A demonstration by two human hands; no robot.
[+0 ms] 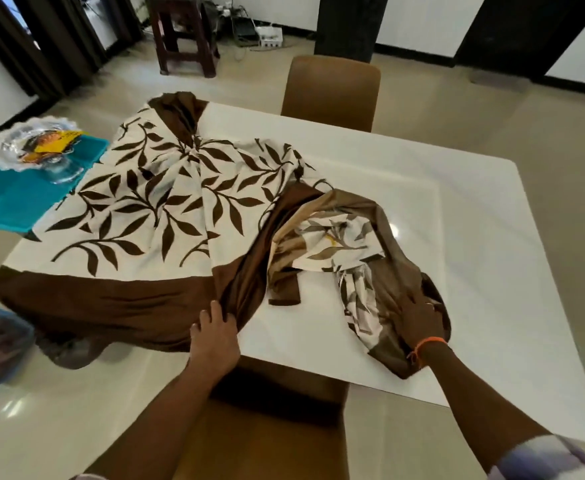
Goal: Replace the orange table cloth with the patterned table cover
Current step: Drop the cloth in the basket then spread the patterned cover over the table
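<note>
Cover (152, 209) (cream, brown-leafed) lies half-spread on the white surface (440, 209), its border pinched by the left hand (214, 336), the right hand (417, 315) grasping its bunched end.

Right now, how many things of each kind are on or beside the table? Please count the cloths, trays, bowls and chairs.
Cloths: 1, the patterned cover, half spread, gripped by the left hand and the right hand
Trays: 1, the teal tray
Bowls: 1, the glass bowl on the tray
Chairs: 2, far chair, near chair
Total: 5
</note>
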